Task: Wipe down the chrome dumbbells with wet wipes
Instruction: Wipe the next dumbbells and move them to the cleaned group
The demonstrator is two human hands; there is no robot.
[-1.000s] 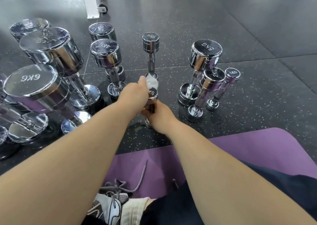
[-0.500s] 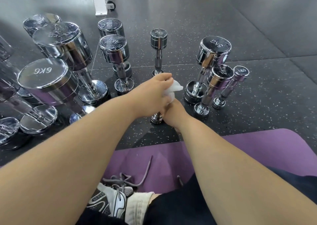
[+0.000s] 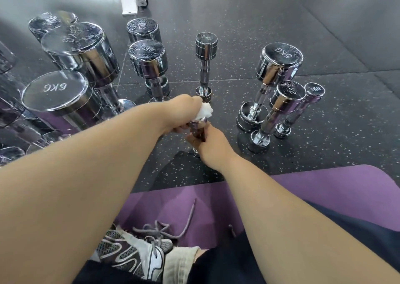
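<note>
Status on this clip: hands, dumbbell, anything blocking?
Left hand pinches crumpled white wet wipe onto top head of small upright chrome dumbbell. Right hand grips its handle. Nothing blocking; neighbouring chrome dumbbells stand apart.

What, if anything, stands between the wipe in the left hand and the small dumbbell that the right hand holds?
Nothing visible does. The left hand holds the wet wipe directly against the top end of the small dumbbell, and the right hand grips its handle below.
</note>
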